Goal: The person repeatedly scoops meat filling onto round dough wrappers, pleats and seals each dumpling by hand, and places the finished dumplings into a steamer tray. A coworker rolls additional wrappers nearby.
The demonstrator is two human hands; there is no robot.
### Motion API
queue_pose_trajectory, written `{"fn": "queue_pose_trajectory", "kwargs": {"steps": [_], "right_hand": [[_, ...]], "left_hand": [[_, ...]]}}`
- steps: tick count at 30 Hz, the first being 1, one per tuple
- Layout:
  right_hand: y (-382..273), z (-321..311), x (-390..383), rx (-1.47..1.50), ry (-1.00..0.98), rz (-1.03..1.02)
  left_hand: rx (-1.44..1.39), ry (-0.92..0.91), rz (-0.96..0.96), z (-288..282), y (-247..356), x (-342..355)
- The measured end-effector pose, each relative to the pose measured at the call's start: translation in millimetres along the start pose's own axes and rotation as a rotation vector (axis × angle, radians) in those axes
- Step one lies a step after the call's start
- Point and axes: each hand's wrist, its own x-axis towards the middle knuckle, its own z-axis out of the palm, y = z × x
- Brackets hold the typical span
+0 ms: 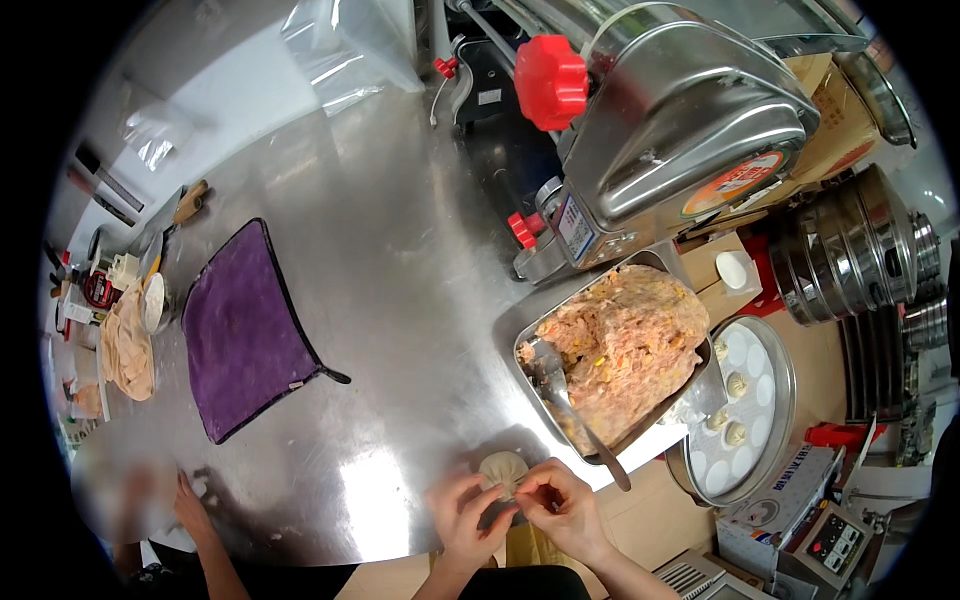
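A small pleated bun (503,466) of pale dough is between my two hands at the near edge of the steel table. My left hand (462,522) curls its fingers against the bun's left side. Thumb and fingers of my right hand (563,508) pinch at the dough's gathered edge from the right. Just beyond my right hand stands a rectangular metal pan (510,343) of pinkish minced filling (640,345) with yellow bits. A metal spoon (590,432) rests in the pan, its handle reaching over the near rim.
A purple cloth (245,330) lies on the steel table (390,250). A metal machine (690,120) with red knobs stands behind the pan. At right is a round steamer tray (786,400) with several buns on paper discs, near stacked steamers (850,245). Another person's hand (192,508) is at lower left.
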Motion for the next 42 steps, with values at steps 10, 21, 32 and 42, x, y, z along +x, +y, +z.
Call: {"fn": "queue_pose_trajectory", "kwargs": {"steps": [10,21,32,42], "right_hand": [[7,6,-4,-0.229,0.067,-0.139],[19,-1,-25,-0.497,0.262,-0.36],[-17,48,19,-1.444,-0.073,-0.427],[-24,-59,-38,-0.83,-0.328,-0.028]], "left_hand": [[0.073,0.066,0.093,5,-4,6],[-0.027,0.115,-0.078,-7,-21,9],[-0.188,0.175,-0.257,-7,-40,4],[-0.307,0.239,-0.36,13,-32,2]]}}
